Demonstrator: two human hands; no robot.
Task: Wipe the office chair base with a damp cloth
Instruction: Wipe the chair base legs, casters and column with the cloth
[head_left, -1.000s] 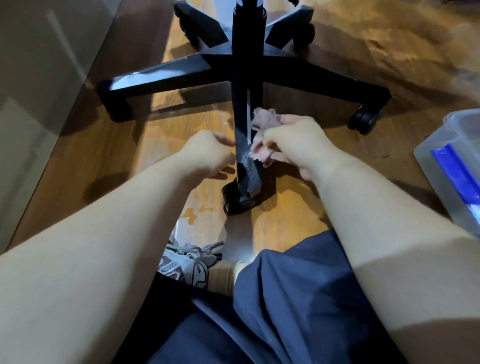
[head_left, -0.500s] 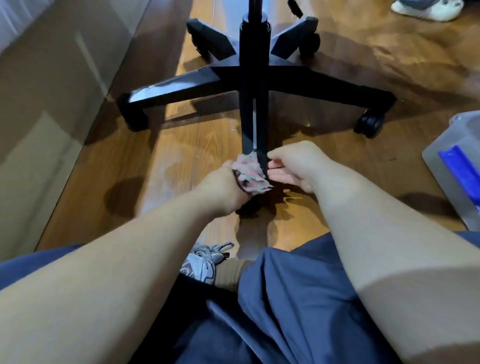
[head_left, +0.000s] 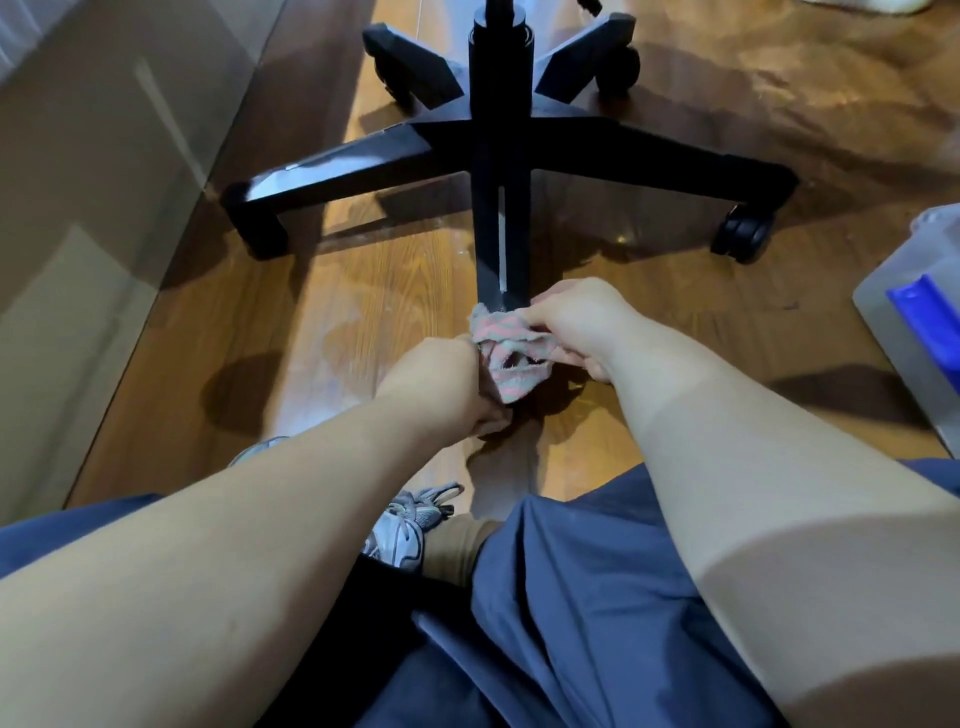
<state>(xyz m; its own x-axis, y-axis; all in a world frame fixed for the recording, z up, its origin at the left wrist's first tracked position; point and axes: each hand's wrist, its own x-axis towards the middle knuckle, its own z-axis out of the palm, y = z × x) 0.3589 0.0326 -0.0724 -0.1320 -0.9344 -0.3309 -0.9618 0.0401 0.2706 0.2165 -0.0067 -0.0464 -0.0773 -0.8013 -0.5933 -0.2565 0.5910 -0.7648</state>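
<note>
A black five-legged office chair base (head_left: 498, 140) stands on the wooden floor, one leg pointing straight at me. A pink and grey striped cloth (head_left: 511, 353) is bunched over the near end of that leg, hiding its caster. My left hand (head_left: 447, 384) grips the cloth from the left. From the right, my right hand (head_left: 582, 322) pinches the cloth's upper edge against the leg.
A pale wall or cabinet panel (head_left: 88, 208) runs along the left. A clear plastic bin with a blue handle (head_left: 919, 312) sits at the right edge. My grey shoe (head_left: 405, 525) and blue trousers (head_left: 597, 597) fill the foreground. Casters (head_left: 743, 234) stick out at the leg ends.
Both hands slid toward me along the near leg to its end. The cloth, first only under my right hand, is now held by both hands and covers the caster.
</note>
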